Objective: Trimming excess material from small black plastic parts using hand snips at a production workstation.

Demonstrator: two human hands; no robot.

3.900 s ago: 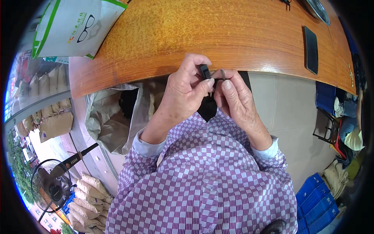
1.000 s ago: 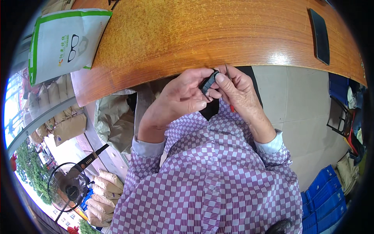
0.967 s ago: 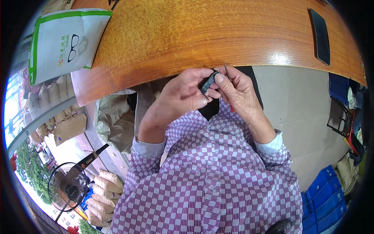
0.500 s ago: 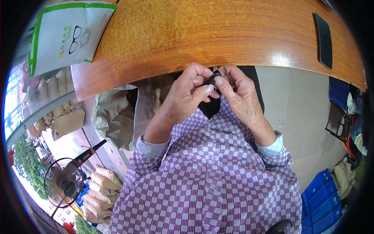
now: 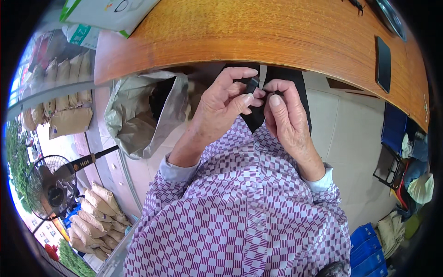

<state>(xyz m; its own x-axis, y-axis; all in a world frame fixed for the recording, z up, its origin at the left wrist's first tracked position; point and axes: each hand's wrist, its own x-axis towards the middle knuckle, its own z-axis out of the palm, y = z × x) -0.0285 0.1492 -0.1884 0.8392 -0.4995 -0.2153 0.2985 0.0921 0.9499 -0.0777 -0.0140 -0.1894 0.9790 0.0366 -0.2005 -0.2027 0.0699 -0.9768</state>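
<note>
Over my lap, just below the table edge, both hands are raised close together. My left hand (image 5: pixel 219 101) pinches a small black part (image 5: pixel 252 85) between its fingers and thumb; what kind of part it is does not show clearly. My right hand (image 5: pixel 288 111) is beside it, thumb pressed toward curled fingers. A tiny dark bit seems to show at its fingertips, but I cannot make out what it is.
The wooden table (image 5: pixel 221 32) curves across the front, with a black phone (image 5: pixel 383 63) at its right and a white-and-green bag (image 5: pixel 110 14) at its left. An open sack (image 5: pixel 138 115) stands below. A fan (image 5: pixel 53 189), paper sacks (image 5: pixel 99 203) and blue crates (image 5: pixel 367 251) lie around.
My right hand has come away from the black part and dropped slightly, its fingers curling in. The left hand keeps the part. The whole view has shifted a little.
</note>
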